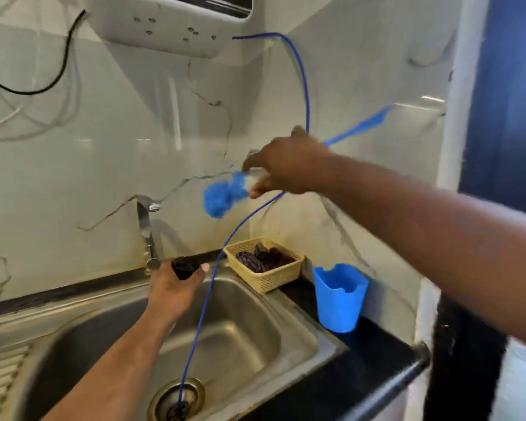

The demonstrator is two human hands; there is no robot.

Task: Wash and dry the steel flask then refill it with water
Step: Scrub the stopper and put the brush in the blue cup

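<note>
Right now my left hand (172, 290) reaches forward from the lower left of the frame, arm stretched over the sink (313, 328), its fingers and thumb curled round a small black piece (184, 268) held just below the tap (145, 226). Whether that dark piece is the flask's top or its cap I cannot tell; only its black end shows above my fingers. My right hand (286, 168) comes in from the right edge, arm raised across the middle of the frame, wrist bent down, fingers pinching the bottle brush (222, 197) near its fluffy blue head, while the thin handle sticks out behind the hand toward the upper right. The motion blur softens both the head and the handle.

Counting: two hands, one brush, one black piece, one tap, one steel sink with one drain. One blue hose (304, 80) loops from the white unit (170, 31) at the top centre down into the drain. One yellow basket (266, 279) with dark things inside sits at the sink's far right corner, and one blue cup (339, 302) stands just right of it on the dark surface (371, 354). One black cable (62, 63) hangs at the upper left.
</note>
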